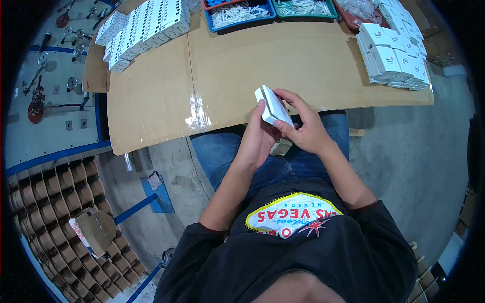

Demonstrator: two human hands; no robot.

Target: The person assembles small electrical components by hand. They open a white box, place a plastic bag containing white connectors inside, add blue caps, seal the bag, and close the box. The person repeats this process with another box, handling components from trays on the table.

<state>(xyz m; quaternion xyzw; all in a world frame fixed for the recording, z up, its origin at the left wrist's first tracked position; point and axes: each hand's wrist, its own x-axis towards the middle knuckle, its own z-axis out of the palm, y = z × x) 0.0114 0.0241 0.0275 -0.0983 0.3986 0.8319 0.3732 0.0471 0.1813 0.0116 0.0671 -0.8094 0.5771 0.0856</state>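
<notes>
Between my hands, just over the front edge of the cardboard-covered table, is a small flat white box (276, 108), held tilted. A dark gap runs along its side, between two white parts. My left hand (256, 135) grips it from the left and below, with the thumb at its upper left edge. From the right, my right hand (306, 125) closes on it, thumb at the lower end and fingers over the far side. Below the hands, a pale beige piece (281, 147) shows over my lap; what it is I cannot make out.
Rows of white boxes (146, 33) stand at the table's (151, 96) far left, and stacked white boxes (394, 58) at its right. Along the back, a blue tray (240, 25) and a green tray (305, 17) hold small white parts. A cardboard divider grid (60, 227) lies lower left.
</notes>
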